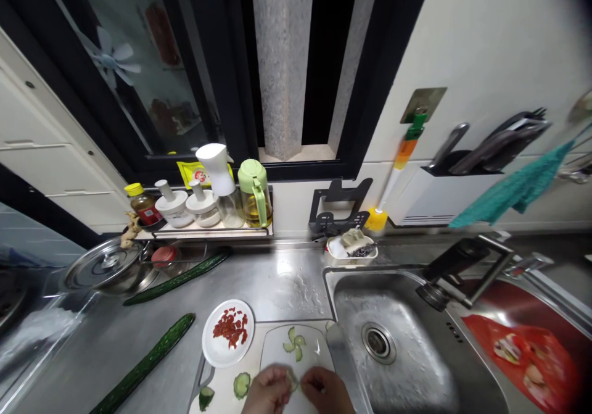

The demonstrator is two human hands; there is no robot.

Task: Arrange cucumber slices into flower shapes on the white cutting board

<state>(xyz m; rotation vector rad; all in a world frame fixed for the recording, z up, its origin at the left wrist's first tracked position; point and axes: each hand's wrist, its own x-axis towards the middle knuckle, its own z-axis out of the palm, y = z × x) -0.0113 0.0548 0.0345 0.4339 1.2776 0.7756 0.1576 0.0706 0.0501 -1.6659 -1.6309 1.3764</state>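
Observation:
Low in the middle of the view, my left hand (pixel 268 390) pinches a thin pale-green cucumber slice (pixel 291 379) over the front of a squarish white plate (pixel 319 347). My right hand (pixel 326 390) is close beside it with fingers pinched together; what is between them is too small to make out. Several curved cucumber pieces (pixel 294 343) lie grouped on that plate. On the cutting board (pixel 222 395), left of my hands, rest some cucumber slices (pixel 241 385) and a dark-skinned cucumber end (pixel 206 397). A round white plate (pixel 210 353) bears small red pieces (pixel 231 326).
Two long cucumbers (pixel 148 355) lie on the steel counter at left, near a lidded pot (pixel 108 266). The sink (pixel 407 340) is at right, with a faucet (pixel 462 272) and a red plastic bag (pixel 531 358). Behind stand seasoning jars (pixel 174 209) and an oil bottle (pixel 253 195).

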